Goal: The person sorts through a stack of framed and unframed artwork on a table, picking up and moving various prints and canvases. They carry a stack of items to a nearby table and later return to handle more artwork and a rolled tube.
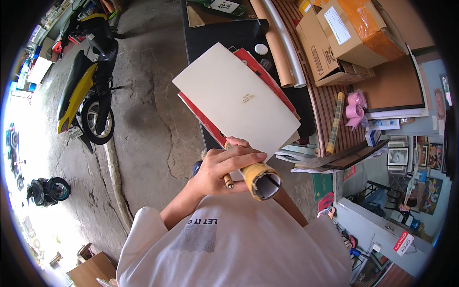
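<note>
My left hand (217, 167) is closed over a cardboard-like tube (254, 173) with a worn yellow-brown wrapping, its open end toward me and pale inside. Between the thumb and fingers of that same hand sticks out a thin brown pen-like stick (228, 181) with a dark tip. My right forearm (292, 208) passes behind the tube, which hides the right hand, so I cannot tell how its fingers lie. Just beyond my hands, a large white sheet or board (234, 91) rests on red flat pieces (203, 117) upon the black table (204, 40).
Brown (273, 50) and silver (289, 48) rolls lie along the table's right side, near a white round lid (261, 49). A slatted bench (318, 107) holds cardboard boxes (313, 48), a patterned roll (336, 122) and pink rolls (355, 112). A yellow motorbike (71, 103) stands at left.
</note>
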